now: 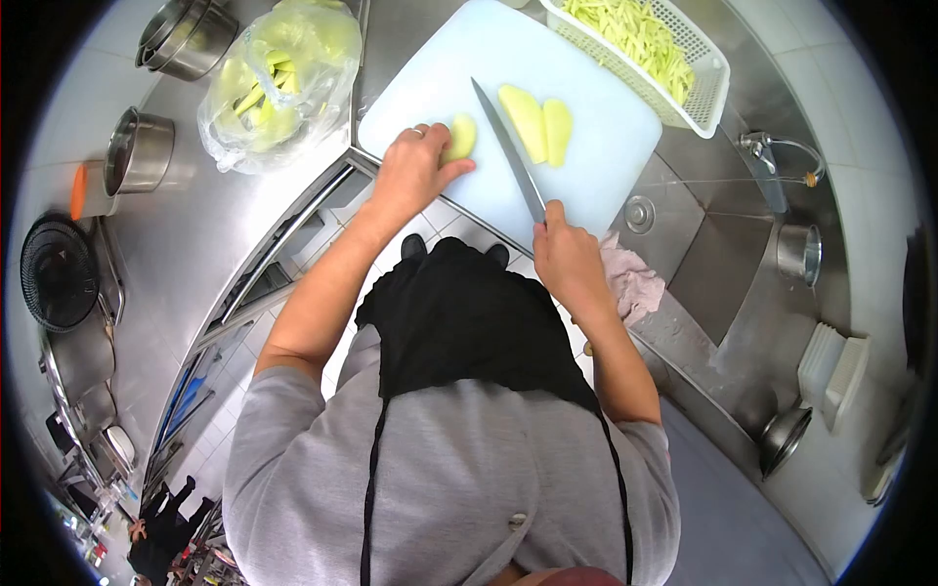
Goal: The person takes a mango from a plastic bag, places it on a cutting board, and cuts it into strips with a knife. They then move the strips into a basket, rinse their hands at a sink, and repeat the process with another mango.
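My right hand (567,252) is closed round the handle of a long knife (510,151), whose blade points up and left over the white cutting board (410,78). My left hand (412,174) has its fingers curled against a pale green vegetable piece (459,138) at the board's left part, the thumb reaching below it. Right of the blade, two flat pale green slices (526,121) lie side by side on the board. Behind the board stands a white plastic basket (711,88) filled with thin green strips (640,44).
A clear bag (230,107) of green pieces sits at the upper left, near metal pots (147,156). On the right are a sink (703,264), a faucet (757,146) and a pink cloth (630,283). Another person (166,542) shows at the lower left.
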{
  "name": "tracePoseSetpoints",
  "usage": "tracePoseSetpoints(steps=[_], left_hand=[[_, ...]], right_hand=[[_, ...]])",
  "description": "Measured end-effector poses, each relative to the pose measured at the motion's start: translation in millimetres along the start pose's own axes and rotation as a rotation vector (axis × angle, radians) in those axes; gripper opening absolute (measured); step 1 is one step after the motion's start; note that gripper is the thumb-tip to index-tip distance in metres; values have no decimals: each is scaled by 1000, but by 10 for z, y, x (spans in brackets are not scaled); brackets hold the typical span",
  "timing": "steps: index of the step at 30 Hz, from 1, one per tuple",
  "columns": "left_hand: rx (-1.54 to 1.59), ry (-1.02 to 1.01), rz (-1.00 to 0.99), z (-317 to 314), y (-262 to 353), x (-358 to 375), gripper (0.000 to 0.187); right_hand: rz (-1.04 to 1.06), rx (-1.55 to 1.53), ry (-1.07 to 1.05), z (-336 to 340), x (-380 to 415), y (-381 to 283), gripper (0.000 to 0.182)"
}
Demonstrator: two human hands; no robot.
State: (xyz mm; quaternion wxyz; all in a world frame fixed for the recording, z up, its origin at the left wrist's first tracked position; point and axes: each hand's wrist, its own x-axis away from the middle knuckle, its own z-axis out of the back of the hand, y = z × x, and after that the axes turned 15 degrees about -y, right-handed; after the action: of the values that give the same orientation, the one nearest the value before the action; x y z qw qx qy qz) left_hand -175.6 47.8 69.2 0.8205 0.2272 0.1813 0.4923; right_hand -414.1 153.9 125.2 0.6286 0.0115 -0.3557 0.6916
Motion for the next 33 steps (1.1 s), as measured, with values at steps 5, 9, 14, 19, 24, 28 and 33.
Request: tracePoseSetpoints(steps=[5, 9, 14, 19, 24, 28, 33], left_hand=[[239, -18, -1, -103, 110, -56, 15], [152, 31, -100, -131, 25, -142, 12], [106, 100, -219, -139, 5, -240, 9], [106, 55, -199, -139, -40, -259, 9], [77, 97, -178, -180, -38, -257, 11], [46, 77, -175, -157, -25, -273, 12], [51, 71, -159, -155, -10, -272, 13]], right_hand=[[29, 68, -49, -34, -91, -92, 18], [52, 130, -3, -34, -187, -99, 16], [60, 182, 24, 32, -136, -100, 14], [62, 277, 14, 87, 25, -104, 13], [101, 325, 45, 110, 75, -91, 11], [98, 410, 52, 128, 119, -129, 10], [98, 351, 2, 126, 90, -134, 8]])
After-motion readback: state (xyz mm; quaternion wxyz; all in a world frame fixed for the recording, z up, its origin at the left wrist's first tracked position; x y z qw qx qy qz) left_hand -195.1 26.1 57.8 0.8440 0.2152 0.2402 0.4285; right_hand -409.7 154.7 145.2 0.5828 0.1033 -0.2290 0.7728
